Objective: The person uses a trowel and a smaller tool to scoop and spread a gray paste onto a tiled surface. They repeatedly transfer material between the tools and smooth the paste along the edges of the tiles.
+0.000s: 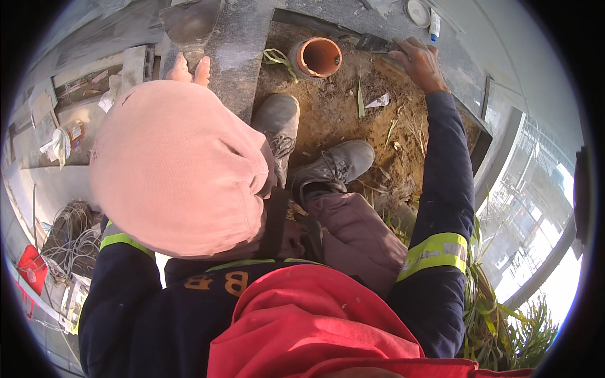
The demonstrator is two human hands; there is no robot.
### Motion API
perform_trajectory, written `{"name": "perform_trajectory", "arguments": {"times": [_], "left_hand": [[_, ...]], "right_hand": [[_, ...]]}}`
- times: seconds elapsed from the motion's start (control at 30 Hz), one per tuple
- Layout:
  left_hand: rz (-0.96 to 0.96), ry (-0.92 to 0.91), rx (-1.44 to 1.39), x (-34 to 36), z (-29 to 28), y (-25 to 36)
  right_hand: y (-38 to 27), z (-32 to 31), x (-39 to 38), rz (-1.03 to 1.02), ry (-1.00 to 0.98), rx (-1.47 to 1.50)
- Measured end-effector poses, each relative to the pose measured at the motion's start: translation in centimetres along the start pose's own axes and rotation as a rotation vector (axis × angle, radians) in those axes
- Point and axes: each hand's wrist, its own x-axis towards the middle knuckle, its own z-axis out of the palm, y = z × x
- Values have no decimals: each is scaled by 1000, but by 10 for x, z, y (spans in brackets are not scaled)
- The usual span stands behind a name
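Beyond my raised left knee (176, 170) only the fingertips of my left hand (191, 70) show. They close round the narrow end of a broad putty knife (192, 24), whose blade lies over the grey slab (236, 53); the rest of that hand is hidden. At the far right, my right hand (419, 62) reaches to the far edge of a soil bed. Its curled fingers grip a small scraper (374, 43) with a dark flat blade pointing left, against the bed's border. An orange clay-coloured pipe (319, 58) stands upright in the soil, left of this blade.
My grey boots (345, 162) stand at the soil (328, 120). A round tin (418, 12) and a white tube with a blue cap (435, 25) sit at the far right. Leafy plants (504, 327) grow lower right. Tangled wire (72, 236) and a red object (31, 269) lie left.
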Motion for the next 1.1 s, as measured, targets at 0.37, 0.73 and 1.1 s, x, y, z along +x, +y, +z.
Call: {"name": "perform_trajectory", "arguments": {"times": [0.37,0.73,1.1], "left_hand": [[-24,15,114,2,0,-12],[96,46,155,3,-1,-19],[-59,-28,131,2,-3,-4]], "right_hand": [[16,-11,33,-165,-20,-167],[-10,-18,-15,281,98,-63],[-135,41,-9,258,300,123]]}}
